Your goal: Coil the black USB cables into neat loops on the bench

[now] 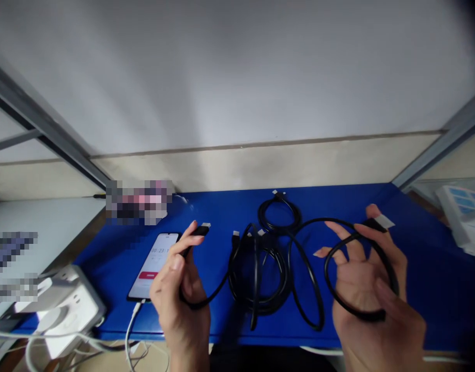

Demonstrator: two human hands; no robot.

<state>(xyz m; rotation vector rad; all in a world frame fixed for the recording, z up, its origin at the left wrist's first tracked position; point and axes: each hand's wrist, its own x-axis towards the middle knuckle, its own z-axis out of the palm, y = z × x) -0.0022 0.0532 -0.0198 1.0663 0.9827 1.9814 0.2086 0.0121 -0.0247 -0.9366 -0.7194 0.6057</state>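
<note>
My left hand [180, 294] pinches one plug end of a black cable [307, 268] above the blue mat [427, 248], the connector pointing right. My right hand [372, 294] holds the same cable's other end, with a loop wound around the spread fingers and the plug pinched at the fingertip. The cable sags between both hands down onto the mat. A coiled black cable bundle [258, 274] lies between my hands, and a smaller coiled cable [279, 214] lies behind it.
A phone [154, 266] with a lit timer screen lies left of my left hand, a white lead plugged into it. A white power strip [62, 305] with white cords sits at the lower left. A white-and-blue box [464, 212] stands at the right edge. Metal frame bars run along both sides.
</note>
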